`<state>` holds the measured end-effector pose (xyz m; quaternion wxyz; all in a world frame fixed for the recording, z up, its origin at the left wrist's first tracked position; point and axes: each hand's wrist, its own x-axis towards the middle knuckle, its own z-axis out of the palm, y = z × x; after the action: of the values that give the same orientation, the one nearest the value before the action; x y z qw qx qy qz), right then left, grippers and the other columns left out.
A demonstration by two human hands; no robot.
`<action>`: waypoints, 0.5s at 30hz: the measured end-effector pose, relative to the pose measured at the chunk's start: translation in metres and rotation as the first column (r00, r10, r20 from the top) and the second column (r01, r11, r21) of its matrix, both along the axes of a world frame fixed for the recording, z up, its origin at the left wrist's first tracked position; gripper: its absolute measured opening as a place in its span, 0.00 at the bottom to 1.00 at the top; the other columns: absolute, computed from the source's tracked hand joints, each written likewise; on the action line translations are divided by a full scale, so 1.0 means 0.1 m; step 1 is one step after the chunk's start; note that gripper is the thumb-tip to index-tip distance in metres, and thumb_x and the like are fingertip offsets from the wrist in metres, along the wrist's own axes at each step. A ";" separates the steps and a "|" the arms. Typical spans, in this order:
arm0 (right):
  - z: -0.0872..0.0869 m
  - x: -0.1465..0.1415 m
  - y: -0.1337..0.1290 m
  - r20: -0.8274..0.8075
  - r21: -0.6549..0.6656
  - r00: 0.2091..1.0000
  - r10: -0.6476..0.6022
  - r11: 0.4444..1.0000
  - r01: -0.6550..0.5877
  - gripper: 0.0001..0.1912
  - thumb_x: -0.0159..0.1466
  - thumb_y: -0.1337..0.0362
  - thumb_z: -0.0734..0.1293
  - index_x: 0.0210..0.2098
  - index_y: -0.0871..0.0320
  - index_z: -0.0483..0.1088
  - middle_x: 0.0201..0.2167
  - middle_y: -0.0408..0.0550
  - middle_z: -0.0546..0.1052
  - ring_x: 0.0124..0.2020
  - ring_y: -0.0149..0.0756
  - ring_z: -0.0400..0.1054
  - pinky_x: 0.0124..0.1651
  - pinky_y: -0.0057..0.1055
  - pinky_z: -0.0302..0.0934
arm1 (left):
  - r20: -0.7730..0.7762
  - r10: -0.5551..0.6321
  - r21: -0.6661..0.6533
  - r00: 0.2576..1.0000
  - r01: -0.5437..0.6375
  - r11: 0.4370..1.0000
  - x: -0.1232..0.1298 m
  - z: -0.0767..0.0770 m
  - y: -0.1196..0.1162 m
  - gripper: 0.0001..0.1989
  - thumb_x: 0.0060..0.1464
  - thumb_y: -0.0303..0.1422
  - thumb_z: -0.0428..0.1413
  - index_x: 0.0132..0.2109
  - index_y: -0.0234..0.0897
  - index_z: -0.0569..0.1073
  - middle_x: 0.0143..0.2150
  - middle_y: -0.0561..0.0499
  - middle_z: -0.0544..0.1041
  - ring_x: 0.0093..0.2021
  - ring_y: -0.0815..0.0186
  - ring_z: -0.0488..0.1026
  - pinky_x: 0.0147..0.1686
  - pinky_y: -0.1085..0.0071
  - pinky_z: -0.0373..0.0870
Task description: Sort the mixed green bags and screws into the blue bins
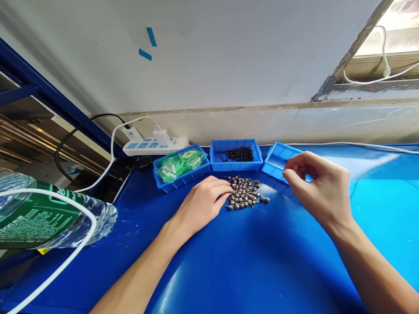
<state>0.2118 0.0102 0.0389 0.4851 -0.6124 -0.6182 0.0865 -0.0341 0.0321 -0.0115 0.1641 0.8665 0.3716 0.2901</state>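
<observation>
the metal pieces (244,192) lie in a loose pile on the blue table (229,266), in front of the middle tray (235,166) and outside all three trays. the black screws (242,153) are inside the middle tray, and green bags (178,165) with pale pieces in them fill the left tray (188,179). how many metal pieces may already be in the right tray (273,171) cannot be told, since a hand covers part of it.

the left hand (199,203) is palm down at the left edge of the pile, its fingers bent and close together, the tips touching the metal pieces. whether they have hold of one cannot be told. the right hand (322,187) is at the near right side of the right tray, partly in front of it. its forefinger curls round towards the thumb, the two tips close together; i cannot tell whether they quite meet or have something small between them.

behind the left tray is a power strip (140,150) with plugs in it, and a large bottle (42,218) lies at the far left.
</observation>
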 end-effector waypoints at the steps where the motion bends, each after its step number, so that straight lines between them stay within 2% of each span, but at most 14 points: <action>1: 0.00 0.03 0.01 0.048 0.028 0.997 -0.064 0.998 0.063 0.06 0.52 0.71 0.68 0.25 0.52 0.71 0.21 0.42 0.71 0.23 0.35 0.64 0.29 0.34 0.61 | -0.016 -0.003 0.007 1.000 0.003 1.000 -0.01 -0.01 0.01 0.10 0.64 0.23 0.58 0.45 0.36 0.84 0.47 0.44 0.86 0.49 0.57 0.82 0.50 0.60 0.81; 4: -0.01 0.06 0.02 0.076 0.053 0.988 -0.134 0.990 0.130 0.08 0.54 0.69 0.69 0.32 0.50 0.73 0.25 0.42 0.72 0.24 0.37 0.64 0.29 0.35 0.60 | -0.031 -0.004 0.023 0.999 0.004 1.000 -0.03 -0.01 0.02 0.10 0.62 0.21 0.58 0.43 0.35 0.83 0.46 0.44 0.86 0.46 0.57 0.82 0.48 0.61 0.81; 9: -0.03 -0.04 0.01 0.011 0.043 1.000 -0.008 0.999 0.008 0.04 0.59 0.67 0.68 0.32 0.51 0.73 0.24 0.42 0.70 0.24 0.35 0.63 0.28 0.34 0.60 | -0.076 0.039 -0.013 0.996 -0.040 0.999 -0.04 0.04 0.03 0.10 0.62 0.20 0.57 0.40 0.38 0.80 0.41 0.48 0.85 0.42 0.59 0.81 0.46 0.63 0.80; 15: -0.09 -0.12 -0.01 0.065 0.058 0.993 0.094 0.994 -0.098 0.04 0.61 0.68 0.67 0.32 0.54 0.74 0.26 0.43 0.72 0.24 0.33 0.64 0.27 0.32 0.60 | -0.067 0.069 -0.009 0.995 -0.069 0.998 -0.04 0.03 0.01 0.13 0.63 0.20 0.54 0.45 0.37 0.82 0.44 0.47 0.82 0.41 0.63 0.81 0.46 0.68 0.79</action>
<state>0.2003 0.0092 0.0298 0.4793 -0.5693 -0.6641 0.0718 -0.0383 0.0330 -0.0080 0.1466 0.8613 0.4082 0.2645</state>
